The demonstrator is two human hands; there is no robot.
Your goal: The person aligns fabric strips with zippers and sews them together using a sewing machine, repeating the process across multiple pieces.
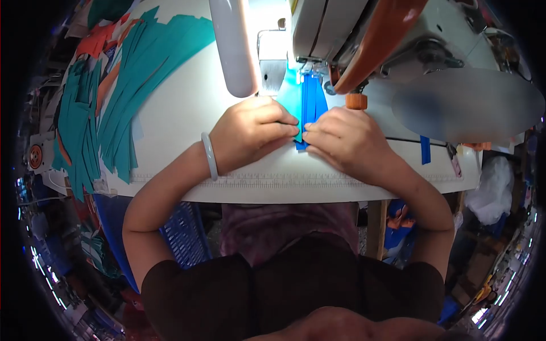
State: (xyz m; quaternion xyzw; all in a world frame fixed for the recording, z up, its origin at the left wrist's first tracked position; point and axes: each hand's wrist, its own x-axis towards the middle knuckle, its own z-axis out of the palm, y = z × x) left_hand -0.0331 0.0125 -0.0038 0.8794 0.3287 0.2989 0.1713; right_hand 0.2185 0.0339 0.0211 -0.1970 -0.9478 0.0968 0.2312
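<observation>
Under the head of a sewing machine point(324, 34) lie a teal fabric piece point(293, 99) and, along its right edge, a blue fabric strip point(310, 102). My left hand point(250, 126), with a pale bangle at the wrist, has its fingertips pressed together on the teal piece's lower right edge. Just to the right, my right hand point(344, 136) pinches the lower part of the blue strip. The fingertips of both hands are close together, with a narrow band of fabric between them. The ends of the fabric stick out a little below the fingers.
Teal strips point(142, 74) and orange-red pieces point(96, 40) lie piled on the table's left. A printed ruler point(273, 181) runs along the front edge. A short blue strip point(425, 150) lies at right. Below the table are a blue basket point(185, 233) and a plastic bag point(492, 190).
</observation>
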